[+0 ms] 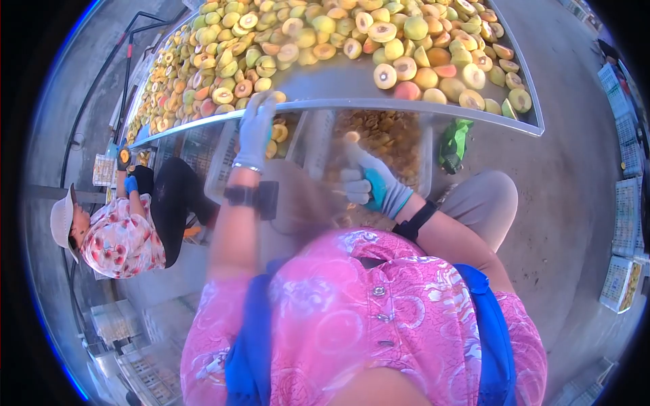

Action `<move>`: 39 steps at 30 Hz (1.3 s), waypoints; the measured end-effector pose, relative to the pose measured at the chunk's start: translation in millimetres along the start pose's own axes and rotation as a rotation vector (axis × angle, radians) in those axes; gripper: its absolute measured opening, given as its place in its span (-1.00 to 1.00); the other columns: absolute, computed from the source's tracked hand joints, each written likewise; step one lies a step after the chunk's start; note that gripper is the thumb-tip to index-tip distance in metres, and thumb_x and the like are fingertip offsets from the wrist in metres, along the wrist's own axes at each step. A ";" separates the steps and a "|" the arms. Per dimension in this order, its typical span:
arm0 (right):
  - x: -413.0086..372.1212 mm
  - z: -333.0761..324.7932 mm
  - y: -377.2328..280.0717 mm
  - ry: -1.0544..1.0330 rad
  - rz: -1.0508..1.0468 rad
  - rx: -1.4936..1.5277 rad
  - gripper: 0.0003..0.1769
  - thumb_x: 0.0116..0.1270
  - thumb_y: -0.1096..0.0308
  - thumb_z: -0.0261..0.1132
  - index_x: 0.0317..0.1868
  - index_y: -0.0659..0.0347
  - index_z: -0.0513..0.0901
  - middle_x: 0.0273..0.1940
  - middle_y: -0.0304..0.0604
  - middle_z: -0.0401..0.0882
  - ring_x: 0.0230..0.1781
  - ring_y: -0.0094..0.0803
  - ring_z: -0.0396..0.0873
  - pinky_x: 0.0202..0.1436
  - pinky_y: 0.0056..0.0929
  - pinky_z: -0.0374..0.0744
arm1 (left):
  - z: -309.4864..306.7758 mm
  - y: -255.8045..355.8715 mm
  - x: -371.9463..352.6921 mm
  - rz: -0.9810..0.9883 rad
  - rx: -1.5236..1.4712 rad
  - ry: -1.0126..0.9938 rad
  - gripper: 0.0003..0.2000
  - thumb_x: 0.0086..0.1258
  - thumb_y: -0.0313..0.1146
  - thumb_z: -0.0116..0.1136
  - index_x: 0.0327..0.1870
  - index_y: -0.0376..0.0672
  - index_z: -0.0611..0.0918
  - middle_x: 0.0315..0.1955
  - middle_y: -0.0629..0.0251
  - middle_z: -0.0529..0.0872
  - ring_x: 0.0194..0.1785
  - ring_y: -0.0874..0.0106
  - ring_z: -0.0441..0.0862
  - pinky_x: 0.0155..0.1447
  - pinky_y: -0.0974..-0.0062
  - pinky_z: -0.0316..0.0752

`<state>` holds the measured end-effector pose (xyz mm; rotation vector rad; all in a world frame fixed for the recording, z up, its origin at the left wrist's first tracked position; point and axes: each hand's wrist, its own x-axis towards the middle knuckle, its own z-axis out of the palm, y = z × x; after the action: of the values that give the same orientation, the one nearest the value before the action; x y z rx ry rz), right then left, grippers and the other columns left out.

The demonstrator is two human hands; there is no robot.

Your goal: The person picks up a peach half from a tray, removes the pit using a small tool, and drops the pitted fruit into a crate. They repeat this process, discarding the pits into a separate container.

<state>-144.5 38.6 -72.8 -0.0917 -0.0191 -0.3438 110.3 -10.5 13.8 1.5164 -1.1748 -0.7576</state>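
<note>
My left hand, in a pale grey glove, reaches over the metal rim of a fruit-filled tray table. Its fingers stretch toward the fruit, and a yellow peach half is beside the fingertips. My right hand, gloved in grey and teal, is closed above a crate of cut pieces. A small tan round thing shows at its upper end; whether it is held, and what else lies inside the fingers, I cannot make out. Halved peaches, several with pits showing, cover much of the table.
A co-worker in a hat and blue glove sits at the left, by the same table. Below the rim stands a second crate and, rightward, a green bag. Stacked crates line the right side; others are lower left.
</note>
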 end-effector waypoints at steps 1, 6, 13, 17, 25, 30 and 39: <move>1.1 1.4 -0.7 0.179 -0.043 -0.010 -0.53 0.50 -0.24 -0.02 -0.13 0.00 0.45 -0.56 -0.47 0.23 -0.74 -0.64 0.13 -0.72 -0.59 0.07 | 11.0 2.7 5.8 0.082 0.239 -0.035 -0.53 0.41 -0.11 0.18 0.17 -0.30 0.56 0.12 0.14 0.61 0.14 0.31 0.58 0.22 0.40 0.48; 9.1 -0.6 -5.7 0.448 -0.113 -0.108 -0.52 0.44 -0.30 0.03 -0.19 -0.06 0.45 -0.56 -0.47 0.27 -0.74 -0.63 0.14 -0.71 -0.58 0.09 | 116.1 4.3 44.8 0.399 0.530 -0.345 -0.27 0.32 -0.12 0.21 0.46 -0.22 0.25 0.37 -0.04 0.39 0.42 0.12 0.36 0.46 0.32 0.24; 5.5 -15.2 -5.5 0.368 -0.235 -0.094 -0.53 0.49 -0.18 0.05 -0.13 0.07 0.56 -0.50 -0.45 0.42 -0.69 -0.62 0.32 -0.65 -0.54 0.39 | 183.9 16.2 63.1 0.370 0.660 -0.543 -0.28 0.28 -0.20 0.23 0.47 -0.10 0.24 0.26 -0.17 0.46 0.33 0.01 0.42 0.36 0.24 0.34; 18.8 -3.5 -0.7 0.602 -0.415 -0.252 -0.55 0.50 -0.23 -0.01 -0.21 -0.04 0.49 -0.52 -0.41 0.36 -0.72 -0.56 0.24 -0.73 -0.47 0.23 | 171.8 12.2 58.3 0.476 0.598 -0.477 -0.45 0.25 -0.25 0.25 0.29 -0.15 0.46 0.09 -0.06 0.60 0.12 0.08 0.60 0.26 0.30 0.44; 6.8 36.5 -6.2 0.604 -0.718 -0.845 -0.69 0.50 0.04 0.14 -0.02 0.11 0.53 -0.40 -0.40 0.45 -0.44 -0.64 0.39 -0.39 -0.59 0.42 | 106.7 7.4 -2.0 -0.133 -0.860 -0.341 -0.60 0.36 -0.32 0.10 0.17 -0.31 0.51 0.09 0.04 0.62 0.19 0.17 0.57 0.39 0.18 0.41; 3.3 67.5 -13.4 0.644 -0.523 -0.941 -0.73 0.49 0.12 0.14 -0.03 0.13 0.51 -0.42 -0.43 0.41 -0.49 -0.67 0.37 -0.46 -0.59 0.38 | 94.5 -14.1 -15.5 0.228 -0.483 -0.207 -0.56 0.54 -0.13 -0.04 0.29 -0.23 0.42 0.21 0.00 0.53 0.20 0.09 0.55 0.36 -0.01 0.41; 13.6 67.9 -13.1 0.611 -0.527 -1.093 -0.67 0.54 0.08 0.10 0.05 0.16 0.49 -0.51 -0.44 0.38 -0.63 -0.69 0.30 -0.63 -0.64 0.27 | 87.3 -5.6 -45.3 -0.289 -1.186 -0.387 -0.56 0.54 -0.14 0.02 0.29 -0.21 0.43 0.09 0.07 0.60 0.12 0.17 0.58 0.23 0.19 0.53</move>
<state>-136.3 28.0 -3.6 -1.0732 0.7700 -0.8689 18.8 2.4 -20.2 0.5275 -0.5160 -1.6175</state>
